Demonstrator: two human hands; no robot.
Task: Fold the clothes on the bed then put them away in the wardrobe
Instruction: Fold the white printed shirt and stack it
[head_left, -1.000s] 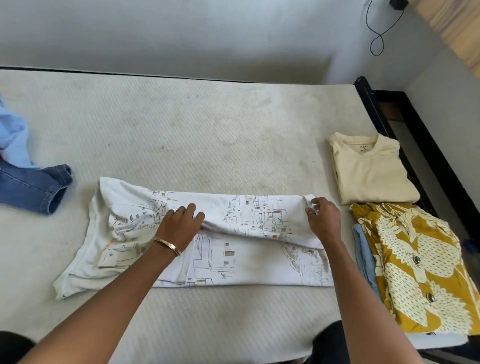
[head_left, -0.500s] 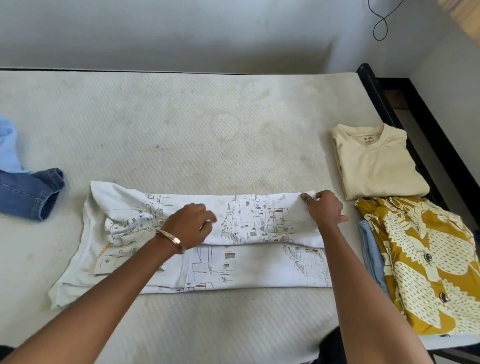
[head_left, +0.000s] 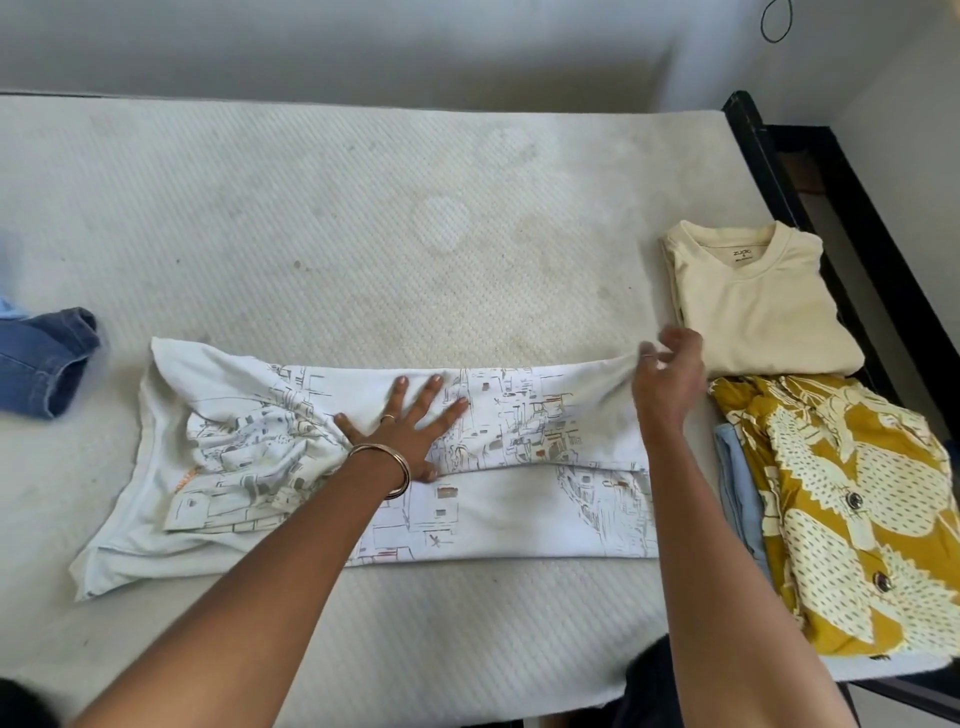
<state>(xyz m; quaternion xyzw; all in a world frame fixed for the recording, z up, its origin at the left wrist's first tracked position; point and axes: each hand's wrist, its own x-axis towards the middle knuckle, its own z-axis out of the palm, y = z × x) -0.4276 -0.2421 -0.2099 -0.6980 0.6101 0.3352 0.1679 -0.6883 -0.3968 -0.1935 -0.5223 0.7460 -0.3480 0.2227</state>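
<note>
Head view looks down on a bare mattress (head_left: 363, 218) where a white printed T-shirt (head_left: 519, 499) lies stretched sideways, its far long edge already turned over toward the near one, so the fold is partway made. By its look the shirt is thin jersey: light, limp and quick to wrinkle, with no stiffness to hold a crease unaided, so it should be pinned flat with one palm and pulled taut from a corner or hem edge, not lifted by the middle. At its left end the cloth is bunched and rumpled and likely needs smoothing before the next fold.

Left hand (head_left: 410, 421) lies flat on the folded flap near the shirt's middle, fingers (head_left: 431, 389) straight and spread apart, pressing the cloth down; a bangle (head_left: 389, 467) sits at the wrist. Right hand (head_left: 667, 382) is at the shirt's right end, its fingertips (head_left: 649, 356) pinched together on the far corner of the flap and drawing it taut.

Just beside that hand, at the bed's right edge, sit a folded cream T-shirt (head_left: 753, 306) and a folded mustard patterned shirt (head_left: 852, 509) with a pale blue garment (head_left: 737, 483) under it. Well apart at the left edge lies a pair of jeans (head_left: 41, 364), not yet folded
</note>
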